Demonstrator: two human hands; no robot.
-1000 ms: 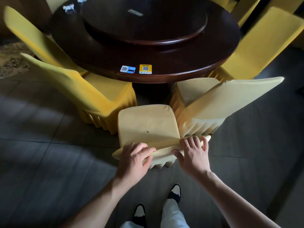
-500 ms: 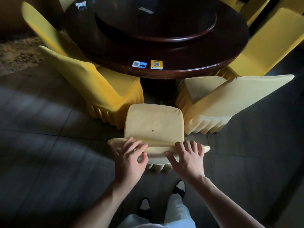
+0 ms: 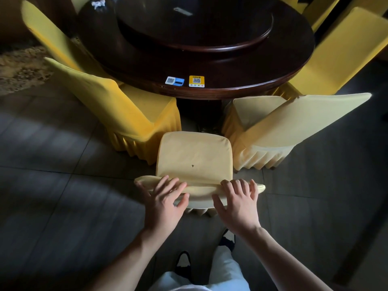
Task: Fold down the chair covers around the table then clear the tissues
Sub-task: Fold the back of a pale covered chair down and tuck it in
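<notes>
1. At the 6 o'clock side of the round table (image 3: 147, 66), the nearest chair stands with its pale yellow chair cover (image 3: 194, 156) facing the camera; the top edge of its backrest runs left to right just below the seat.
2. The left hand (image 3: 165, 198) lies on the left part of that top edge. Fingers are spread and laid over the cover fabric; the thumb sits on the near side of the backrest.
3. The right hand (image 3: 237, 200) lies on the right part of the same edge. Fingers are side by side and curled over the edge; the thumb is set against the near side.
4. A deeper yellow covered chair (image 3: 126, 114) stands at 10 o'clock from the hands, and a pale covered chair (image 3: 294, 127) stands at 2 o'clock.
5. A white crumpled tissue (image 3: 98, 3) lies on the table at its far left rim, at 11 o'clock, well apart from both hands.
6. Two QR stickers (image 3: 196, 81) sit side by side at the table's near rim, at 12 o'clock from the hands.
7. A raised turntable (image 3: 195, 24) occupies the table's middle.
</notes>
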